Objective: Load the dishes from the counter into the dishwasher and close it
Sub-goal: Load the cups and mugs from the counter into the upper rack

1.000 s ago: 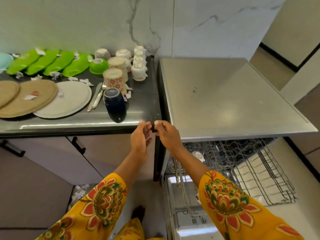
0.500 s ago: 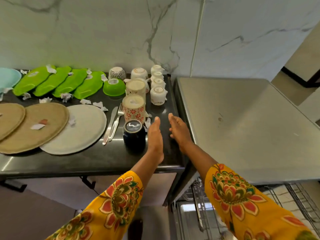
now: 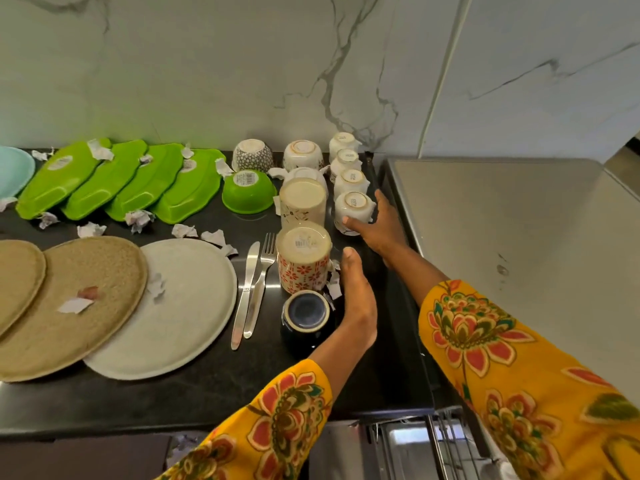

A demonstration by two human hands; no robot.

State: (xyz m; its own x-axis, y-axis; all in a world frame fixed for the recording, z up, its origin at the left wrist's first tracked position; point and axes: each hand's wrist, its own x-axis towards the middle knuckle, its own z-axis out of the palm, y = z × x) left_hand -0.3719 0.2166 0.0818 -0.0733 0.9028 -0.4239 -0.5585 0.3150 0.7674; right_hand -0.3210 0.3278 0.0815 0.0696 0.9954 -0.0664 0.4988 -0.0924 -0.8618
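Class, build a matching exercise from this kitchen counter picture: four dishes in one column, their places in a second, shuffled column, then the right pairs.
Things
1. green bowl
2. dark blue cup
3. fork
4. small white cup

Places
A. gripped by the right hand
B. just right of the knife
C. nearest the counter's front edge, beside the left hand
D. right of the row of green trays

Pairs: 1-D, 2-C, 3-B, 4-A

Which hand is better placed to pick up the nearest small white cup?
Right. The right hand already wraps its fingers round the small white cup; the left hand lies beside the floral mug.
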